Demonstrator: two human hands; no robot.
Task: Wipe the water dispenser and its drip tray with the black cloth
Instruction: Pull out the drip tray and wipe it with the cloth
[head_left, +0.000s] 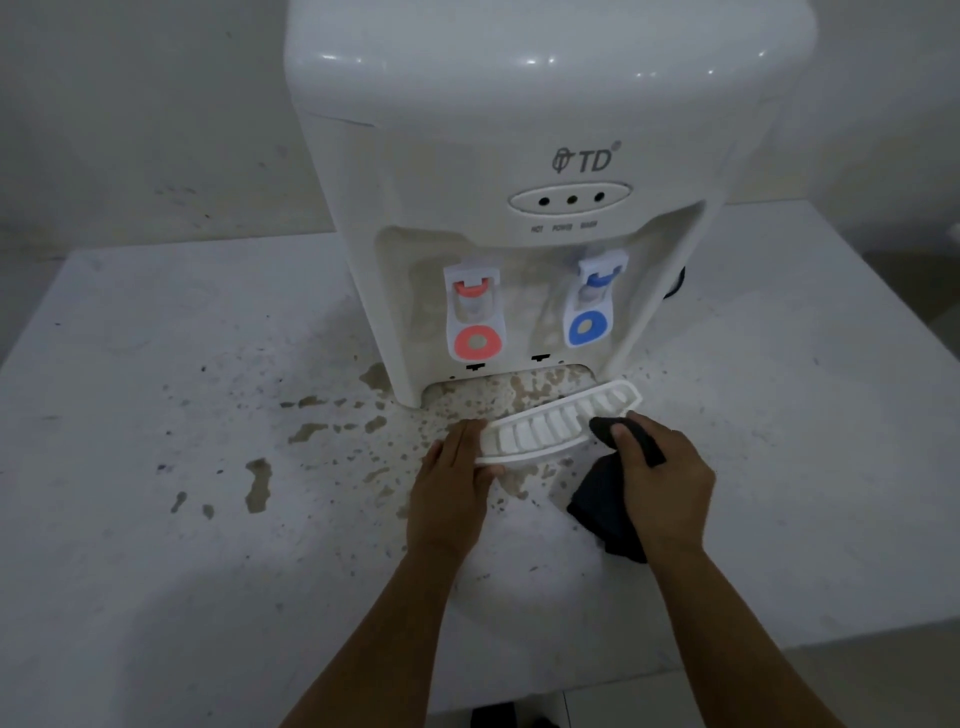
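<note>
Your left hand (451, 470) grips the left end of the drip tray (558, 428), fingers along its top edge, thumb under the front rim. The tray is out of its slot, lying skewed on the table (156, 519) in front of the water dispenser (519, 182); its right end sits further back, near the dispenser's base.

Tray contents: just the white slotted grille. Can't tell whether there's any water under it.

Your right hand (662, 483) holds the black cloth (602, 504), fingers curled round it. One fold is pressed onto the tray's right end; the rest hangs down to the table below your palm.

The open tray slot (519, 387) at the dispenser's base shows brown stains on its floor. The same brown splatter spreads over the table to the left of the slot and under the tray.

Red tap (475, 312) and blue tap (592, 301) sit in the recess above. The recess back wall looks grimy.
</note>
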